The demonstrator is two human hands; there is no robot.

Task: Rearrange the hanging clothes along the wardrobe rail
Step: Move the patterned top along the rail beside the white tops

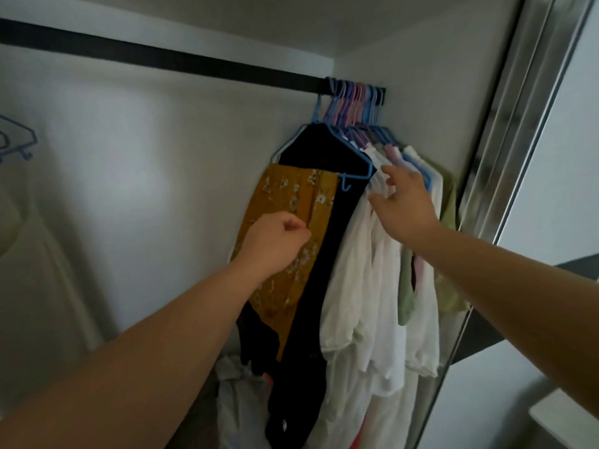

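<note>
A dark wardrobe rail (181,61) runs from the upper left to the right wall. Several blue and pink hangers (355,103) are bunched at its right end. From them hang a mustard floral garment (288,222), a black garment (324,254), then white garments (359,286) and a pale green one (449,209). My left hand (275,244) is in front of the floral garment with its fingers curled; whether it pinches the cloth is unclear. My right hand (403,205) has its fingers spread and touches the shoulders of the white garments.
A pale garment on a blue hanger (16,140) hangs at the far left edge. A long stretch of rail between it and the bunch carries nothing. Plastic bags (240,400) lie on the wardrobe floor. A metal sliding-door frame (518,124) borders the right side.
</note>
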